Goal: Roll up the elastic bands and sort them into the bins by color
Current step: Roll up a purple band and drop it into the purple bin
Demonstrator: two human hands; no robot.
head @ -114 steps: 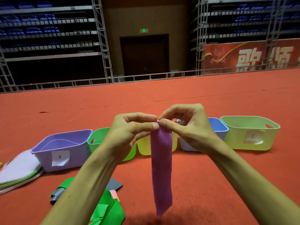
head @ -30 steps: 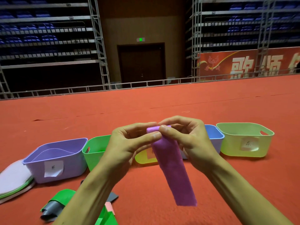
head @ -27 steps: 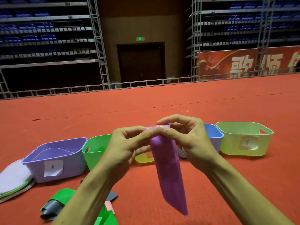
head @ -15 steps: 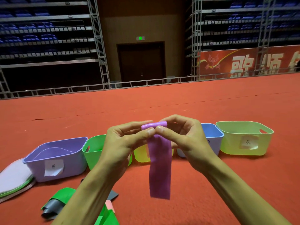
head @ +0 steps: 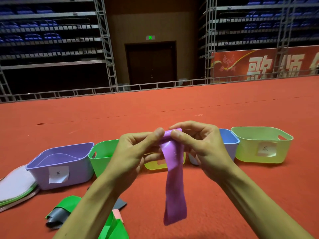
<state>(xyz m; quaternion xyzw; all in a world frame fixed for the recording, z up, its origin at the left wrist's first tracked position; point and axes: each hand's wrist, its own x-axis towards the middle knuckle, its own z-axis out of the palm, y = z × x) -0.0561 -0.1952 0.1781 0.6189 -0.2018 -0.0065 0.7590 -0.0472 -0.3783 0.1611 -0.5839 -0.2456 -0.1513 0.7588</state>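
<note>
Holding: left hand [head: 129, 156] and right hand [head: 202, 149] pinch the rolled top of a flat purple elastic band [head: 174, 187], frame centre.
Band tail: hangs loose toward lower centre.
Purple plastic bin [head: 81, 169]: middle left.

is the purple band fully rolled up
No, the purple band is rolled only at its top end, pinched between the left hand and the right hand, and a long tail hangs loose below.

Head view, forward-down, close above hands [head: 165, 152]
</note>
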